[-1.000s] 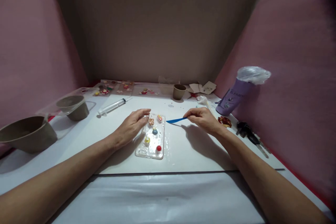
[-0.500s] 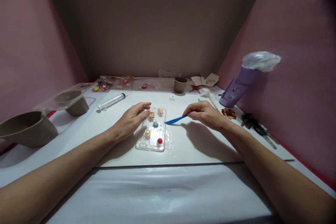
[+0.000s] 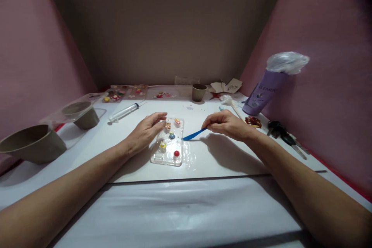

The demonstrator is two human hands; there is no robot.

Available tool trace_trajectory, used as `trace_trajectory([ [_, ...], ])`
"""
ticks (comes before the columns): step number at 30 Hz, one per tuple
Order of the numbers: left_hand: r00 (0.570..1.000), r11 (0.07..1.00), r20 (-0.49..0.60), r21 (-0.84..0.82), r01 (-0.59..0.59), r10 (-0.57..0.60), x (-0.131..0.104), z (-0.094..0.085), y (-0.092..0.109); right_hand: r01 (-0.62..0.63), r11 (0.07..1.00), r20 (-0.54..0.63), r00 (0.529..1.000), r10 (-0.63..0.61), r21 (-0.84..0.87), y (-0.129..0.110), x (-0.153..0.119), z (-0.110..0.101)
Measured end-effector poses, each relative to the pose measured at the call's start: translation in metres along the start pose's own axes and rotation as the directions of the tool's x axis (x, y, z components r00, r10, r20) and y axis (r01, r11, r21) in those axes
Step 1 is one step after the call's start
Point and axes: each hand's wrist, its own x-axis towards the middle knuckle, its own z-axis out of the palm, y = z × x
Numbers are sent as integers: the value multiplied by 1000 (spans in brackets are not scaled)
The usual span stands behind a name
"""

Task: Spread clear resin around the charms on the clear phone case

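A clear phone case (image 3: pixel 171 155) lies on the white board, shiny and wet-looking, with several small charms stuck on it. Among them are a red dome (image 3: pixel 176 154), a yellow charm (image 3: pixel 163 145) and a blue one (image 3: pixel 172 135). My left hand (image 3: pixel 147 131) rests at the case's upper left edge, fingers stretched out, thumb near a brown bear-like charm (image 3: pixel 167 125). In a pinch, my right hand (image 3: pixel 225 124) holds a blue plastic knife (image 3: pixel 192 135). Its tip is at the right edge of the case, low over glossy smears; exact contact is hard to tell.
A syringe (image 3: pixel 124 113) lies behind my left hand. Brown pots (image 3: pixel 31 147) stand at left, and a small brown cup (image 3: pixel 199 93) at the back. On the right are a purple tumbler (image 3: pixel 263 93) topped with plastic, keys (image 3: pixel 286 137) and a red-brown patterned piece (image 3: pixel 252 121).
The blue knife's tip has shifted slightly down along the case's right edge. My left hand has stayed at the case; the view has tilted a little.
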Motion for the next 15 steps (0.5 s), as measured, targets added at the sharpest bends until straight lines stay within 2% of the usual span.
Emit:
trace_trajectory([
  [5, 1000, 1000, 1, 1, 2, -2, 0, 0, -1, 1, 1000, 17, 1000, -1, 25, 0, 0, 0],
  [15, 1000, 1000, 10, -4, 12, -12, -1, 1, 4, 28, 1000, 139, 990, -26, -12, -1, -1, 0],
])
